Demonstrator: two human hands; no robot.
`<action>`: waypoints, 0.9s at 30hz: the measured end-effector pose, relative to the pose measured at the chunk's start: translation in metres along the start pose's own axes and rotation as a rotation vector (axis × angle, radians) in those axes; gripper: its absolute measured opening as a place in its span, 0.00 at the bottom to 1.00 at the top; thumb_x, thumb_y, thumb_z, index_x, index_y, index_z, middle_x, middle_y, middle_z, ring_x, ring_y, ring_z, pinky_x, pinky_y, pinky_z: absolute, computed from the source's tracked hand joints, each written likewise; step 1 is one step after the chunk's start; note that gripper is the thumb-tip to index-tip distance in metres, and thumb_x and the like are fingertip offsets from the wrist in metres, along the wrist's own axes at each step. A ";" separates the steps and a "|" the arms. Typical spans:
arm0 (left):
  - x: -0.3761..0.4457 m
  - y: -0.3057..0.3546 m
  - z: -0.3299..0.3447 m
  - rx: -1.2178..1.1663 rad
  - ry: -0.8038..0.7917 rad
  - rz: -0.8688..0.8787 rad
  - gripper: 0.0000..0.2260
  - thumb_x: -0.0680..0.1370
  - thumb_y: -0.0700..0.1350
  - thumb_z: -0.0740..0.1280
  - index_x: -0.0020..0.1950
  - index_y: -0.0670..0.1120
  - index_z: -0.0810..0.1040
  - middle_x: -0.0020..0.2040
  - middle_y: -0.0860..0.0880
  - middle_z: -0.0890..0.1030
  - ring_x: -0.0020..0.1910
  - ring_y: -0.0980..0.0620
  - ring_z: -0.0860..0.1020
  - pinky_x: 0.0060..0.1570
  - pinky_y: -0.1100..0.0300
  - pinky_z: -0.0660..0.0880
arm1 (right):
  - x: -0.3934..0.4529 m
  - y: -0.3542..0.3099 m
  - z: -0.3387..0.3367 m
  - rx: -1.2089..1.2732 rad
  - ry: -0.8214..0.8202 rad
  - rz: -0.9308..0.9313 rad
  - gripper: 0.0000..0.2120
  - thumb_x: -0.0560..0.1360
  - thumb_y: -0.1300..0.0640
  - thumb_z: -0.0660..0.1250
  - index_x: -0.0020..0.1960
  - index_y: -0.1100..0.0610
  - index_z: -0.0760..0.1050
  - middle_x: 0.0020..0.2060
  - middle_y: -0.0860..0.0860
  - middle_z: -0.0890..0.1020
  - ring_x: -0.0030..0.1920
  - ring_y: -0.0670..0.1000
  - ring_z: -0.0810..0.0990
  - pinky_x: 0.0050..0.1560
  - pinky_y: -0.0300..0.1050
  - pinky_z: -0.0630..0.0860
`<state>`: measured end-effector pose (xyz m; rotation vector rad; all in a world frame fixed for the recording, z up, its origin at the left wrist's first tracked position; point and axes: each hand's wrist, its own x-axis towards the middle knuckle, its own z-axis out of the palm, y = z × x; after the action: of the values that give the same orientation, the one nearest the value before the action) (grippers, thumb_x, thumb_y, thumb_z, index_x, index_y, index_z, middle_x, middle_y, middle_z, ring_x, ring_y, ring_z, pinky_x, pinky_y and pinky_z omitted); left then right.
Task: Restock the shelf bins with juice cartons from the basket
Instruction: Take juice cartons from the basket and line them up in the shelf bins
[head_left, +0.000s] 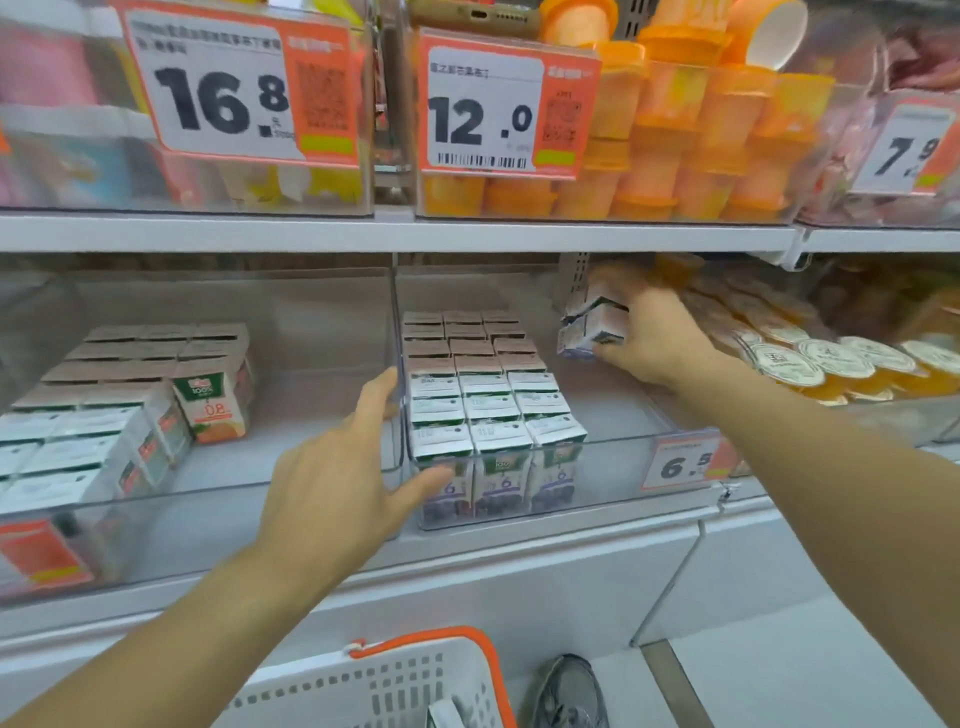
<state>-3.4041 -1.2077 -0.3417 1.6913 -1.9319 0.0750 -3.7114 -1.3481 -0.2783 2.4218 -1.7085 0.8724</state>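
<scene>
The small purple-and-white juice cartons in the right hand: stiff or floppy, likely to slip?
The small purple-and-white juice cartons look boxy and stiff, probably holding shape. The right hand pinches several stacked together, so one could perhaps slide out.

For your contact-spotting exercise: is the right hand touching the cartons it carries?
Touching. The head view shows the right hand with fingers curled round the purple cartons, held over the bin.

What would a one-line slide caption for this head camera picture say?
Right hand lowers purple juice cartons into a clear shelf bin while the open left hand steadies its front corner.
</scene>
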 end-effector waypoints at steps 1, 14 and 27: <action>0.001 0.001 0.000 0.003 -0.009 -0.003 0.44 0.66 0.75 0.62 0.76 0.57 0.55 0.42 0.57 0.85 0.38 0.51 0.83 0.31 0.58 0.68 | 0.012 0.003 0.007 -0.010 -0.013 -0.015 0.34 0.65 0.60 0.79 0.68 0.57 0.71 0.62 0.58 0.77 0.63 0.61 0.74 0.61 0.46 0.72; 0.000 0.002 -0.003 -0.044 -0.092 -0.061 0.44 0.66 0.75 0.61 0.76 0.61 0.49 0.61 0.63 0.80 0.41 0.56 0.83 0.39 0.56 0.77 | 0.077 0.007 0.076 -0.044 -0.411 0.170 0.45 0.63 0.64 0.81 0.72 0.42 0.64 0.72 0.55 0.62 0.70 0.64 0.66 0.58 0.46 0.72; 0.001 -0.001 0.001 -0.086 -0.058 -0.048 0.43 0.66 0.74 0.64 0.73 0.65 0.45 0.63 0.65 0.78 0.42 0.58 0.83 0.44 0.56 0.78 | 0.057 0.012 0.076 0.187 -0.287 0.359 0.36 0.67 0.61 0.80 0.70 0.46 0.70 0.65 0.53 0.74 0.60 0.53 0.76 0.53 0.39 0.72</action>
<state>-3.4038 -1.2088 -0.3422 1.6992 -1.9074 -0.0752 -3.6774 -1.4286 -0.3186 2.4995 -2.3175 0.7741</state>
